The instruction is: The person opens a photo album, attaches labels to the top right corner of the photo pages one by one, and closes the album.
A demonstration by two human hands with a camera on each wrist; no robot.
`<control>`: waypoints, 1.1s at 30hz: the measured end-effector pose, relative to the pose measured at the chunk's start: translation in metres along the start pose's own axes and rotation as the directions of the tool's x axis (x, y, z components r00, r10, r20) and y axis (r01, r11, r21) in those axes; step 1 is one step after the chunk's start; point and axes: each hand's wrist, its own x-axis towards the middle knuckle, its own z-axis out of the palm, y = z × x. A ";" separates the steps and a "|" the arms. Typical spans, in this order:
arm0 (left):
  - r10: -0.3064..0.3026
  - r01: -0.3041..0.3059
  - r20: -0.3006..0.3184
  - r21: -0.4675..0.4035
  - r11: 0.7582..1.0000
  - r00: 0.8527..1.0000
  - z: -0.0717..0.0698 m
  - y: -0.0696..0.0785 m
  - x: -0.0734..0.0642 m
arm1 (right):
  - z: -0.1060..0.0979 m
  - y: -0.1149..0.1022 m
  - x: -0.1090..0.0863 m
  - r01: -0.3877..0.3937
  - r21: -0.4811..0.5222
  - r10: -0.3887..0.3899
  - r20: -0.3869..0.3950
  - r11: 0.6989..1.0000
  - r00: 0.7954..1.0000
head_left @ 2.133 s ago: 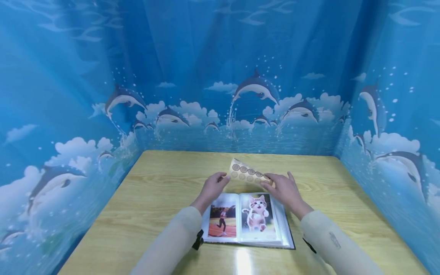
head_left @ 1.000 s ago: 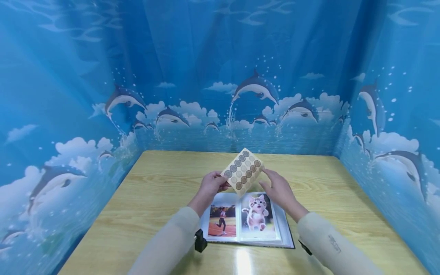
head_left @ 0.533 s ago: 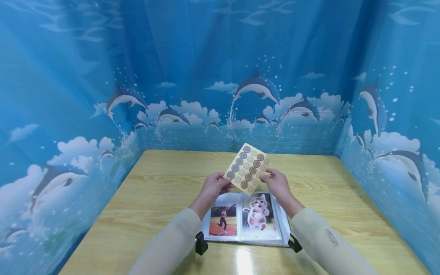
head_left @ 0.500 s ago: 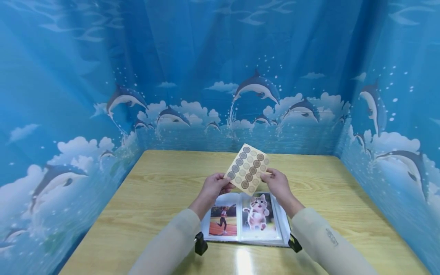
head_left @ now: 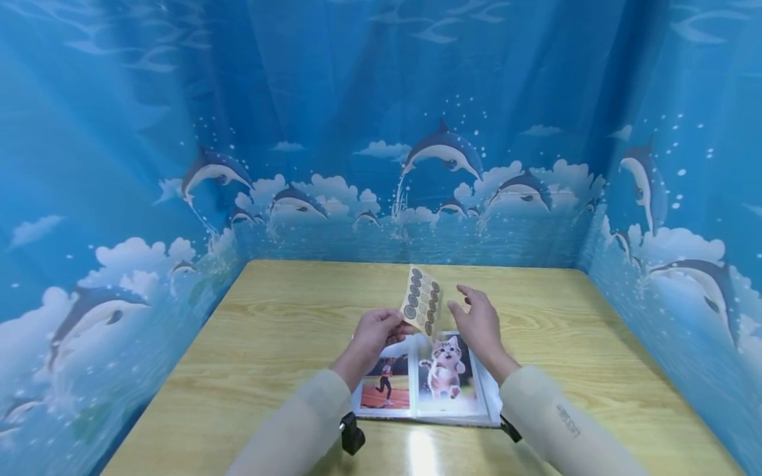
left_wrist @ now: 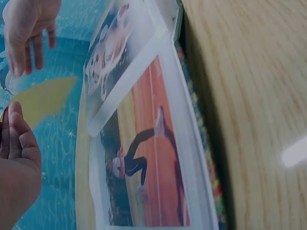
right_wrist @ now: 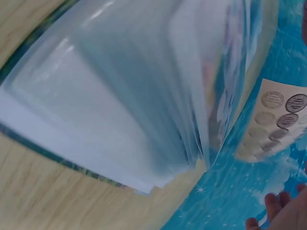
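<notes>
My left hand point(head_left: 375, 334) pinches the lower left edge of a cream sticker sheet point(head_left: 421, 301) with rows of round grey and brown stickers, held up over the far edge of an open photo album point(head_left: 413, 396). Just right of the sheet, my right hand point(head_left: 479, 324) is apart from it, fingers spread and holding nothing. On the album's left page is a photo of a runner point(head_left: 385, 382); on the right page, a kitten picture point(head_left: 445, 370). The left wrist view shows the sheet's plain yellowish back point(left_wrist: 48, 98). In the right wrist view, its printed face point(right_wrist: 278, 120) shows beyond clear album sleeves point(right_wrist: 110, 96).
The album lies on a wooden table point(head_left: 286, 330) near its front. Blue curtains point(head_left: 333, 198) printed with dolphins stand behind the table and along both sides. A black wrist device point(head_left: 352, 434) hangs under the left sleeve, close to the album's lower left corner.
The sheet went from level, held by both hands, to tilted and face-on, then turned partly edge-on and lower. The right hand has let go of its right edge; the left still pinches it.
</notes>
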 end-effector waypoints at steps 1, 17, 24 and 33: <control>0.007 -0.007 -0.001 0.001 1.000 1.000 0.001 -0.002 -0.001 | 0.002 -0.002 -0.004 0.082 -0.060 -0.082 -0.002 0.995 0.997; 0.020 -0.020 -0.002 -0.007 1.000 1.000 0.008 -0.004 -0.004 | 0.028 -0.029 -0.029 0.357 -0.174 -0.348 0.078 0.918 0.934; 0.042 -0.042 0.001 0.038 0.998 0.999 0.010 0.000 -0.005 | 0.031 -0.032 -0.028 0.317 -0.175 -0.311 0.059 0.932 0.948; 0.011 -0.010 -0.003 0.114 0.993 1.000 0.010 0.002 -0.003 | 0.031 -0.034 -0.029 0.249 -0.136 -0.245 0.044 0.959 0.969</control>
